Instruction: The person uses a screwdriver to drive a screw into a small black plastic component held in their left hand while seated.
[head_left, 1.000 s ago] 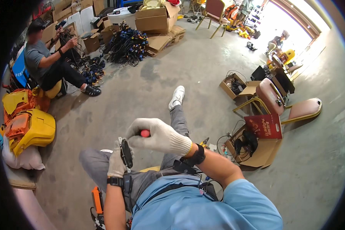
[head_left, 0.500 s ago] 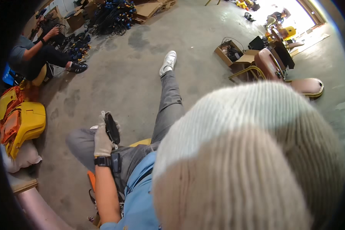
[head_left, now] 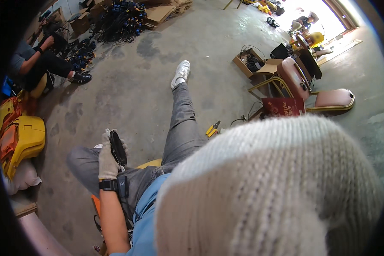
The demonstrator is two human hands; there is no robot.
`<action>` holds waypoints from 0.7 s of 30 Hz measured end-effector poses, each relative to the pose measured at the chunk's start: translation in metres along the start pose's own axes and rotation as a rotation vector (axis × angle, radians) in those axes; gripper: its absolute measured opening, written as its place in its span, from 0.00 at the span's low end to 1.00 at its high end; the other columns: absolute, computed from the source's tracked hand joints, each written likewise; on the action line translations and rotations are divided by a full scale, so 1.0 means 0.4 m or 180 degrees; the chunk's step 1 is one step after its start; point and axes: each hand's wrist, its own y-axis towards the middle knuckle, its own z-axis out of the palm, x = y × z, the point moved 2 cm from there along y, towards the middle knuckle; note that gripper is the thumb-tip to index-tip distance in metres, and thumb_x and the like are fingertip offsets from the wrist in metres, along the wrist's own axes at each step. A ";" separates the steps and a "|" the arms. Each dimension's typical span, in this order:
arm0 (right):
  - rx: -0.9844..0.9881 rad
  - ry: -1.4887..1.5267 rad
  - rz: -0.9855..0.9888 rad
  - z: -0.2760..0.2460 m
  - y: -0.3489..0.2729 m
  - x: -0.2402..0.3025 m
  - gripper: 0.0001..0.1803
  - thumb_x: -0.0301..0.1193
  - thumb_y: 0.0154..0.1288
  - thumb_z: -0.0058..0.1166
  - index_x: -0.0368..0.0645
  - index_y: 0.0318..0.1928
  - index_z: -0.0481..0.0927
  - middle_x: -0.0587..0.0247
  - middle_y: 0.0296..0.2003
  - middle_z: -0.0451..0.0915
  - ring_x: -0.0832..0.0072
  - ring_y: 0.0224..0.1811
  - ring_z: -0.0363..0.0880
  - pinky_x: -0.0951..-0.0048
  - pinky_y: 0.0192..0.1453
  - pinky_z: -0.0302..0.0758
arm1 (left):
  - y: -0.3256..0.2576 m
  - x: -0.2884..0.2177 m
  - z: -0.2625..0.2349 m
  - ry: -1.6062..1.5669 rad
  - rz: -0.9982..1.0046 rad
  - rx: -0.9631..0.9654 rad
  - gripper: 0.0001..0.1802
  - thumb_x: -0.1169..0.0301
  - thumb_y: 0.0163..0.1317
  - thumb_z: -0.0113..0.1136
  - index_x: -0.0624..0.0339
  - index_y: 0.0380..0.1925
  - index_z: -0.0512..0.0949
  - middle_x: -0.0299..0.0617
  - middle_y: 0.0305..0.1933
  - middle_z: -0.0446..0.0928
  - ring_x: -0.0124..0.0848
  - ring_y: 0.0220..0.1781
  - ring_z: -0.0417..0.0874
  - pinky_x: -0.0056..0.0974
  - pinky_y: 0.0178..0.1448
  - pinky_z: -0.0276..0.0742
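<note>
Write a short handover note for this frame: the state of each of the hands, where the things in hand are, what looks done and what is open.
Left hand: gloved in white knit, closed around a flat black oval part, held upright above the left thigh; black wrist device on the forearm.
Right hand: also gloved, raised so close to the lens that it fills the lower right of the view; whether it grips anything cannot be told.
Nearby: yellow-handled pliers on the concrete floor beside the stretched right leg.
Done: the part is picked up. Left: nothing shows any work on it yet.
</note>
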 end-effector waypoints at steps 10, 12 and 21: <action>-0.0059 0.0014 0.0102 -0.002 0.009 0.000 0.12 0.26 0.62 0.67 0.37 0.46 0.85 0.61 0.41 0.87 0.74 0.44 0.87 0.71 0.52 0.83 | 0.006 -0.005 -0.018 -0.0080 -0.0008 0.0176 0.34 0.33 0.73 0.56 0.43 0.66 0.80 0.36 0.37 0.85 0.31 0.34 0.88 0.36 0.38 0.88; -0.0083 -0.0011 0.0133 -0.004 0.007 0.001 0.13 0.26 0.62 0.67 0.37 0.47 0.85 0.61 0.41 0.87 0.74 0.44 0.87 0.71 0.52 0.83 | 0.009 -0.004 -0.004 -0.0072 -0.0057 0.0121 0.34 0.33 0.73 0.56 0.43 0.65 0.80 0.36 0.37 0.85 0.30 0.34 0.88 0.36 0.38 0.88; -0.0134 -0.0023 0.0218 -0.002 0.000 0.002 0.14 0.27 0.62 0.68 0.37 0.48 0.85 0.62 0.42 0.87 0.75 0.45 0.87 0.71 0.52 0.83 | 0.005 -0.005 -0.001 -0.0098 -0.0087 0.0116 0.33 0.33 0.72 0.56 0.42 0.63 0.82 0.36 0.37 0.85 0.29 0.32 0.88 0.35 0.36 0.88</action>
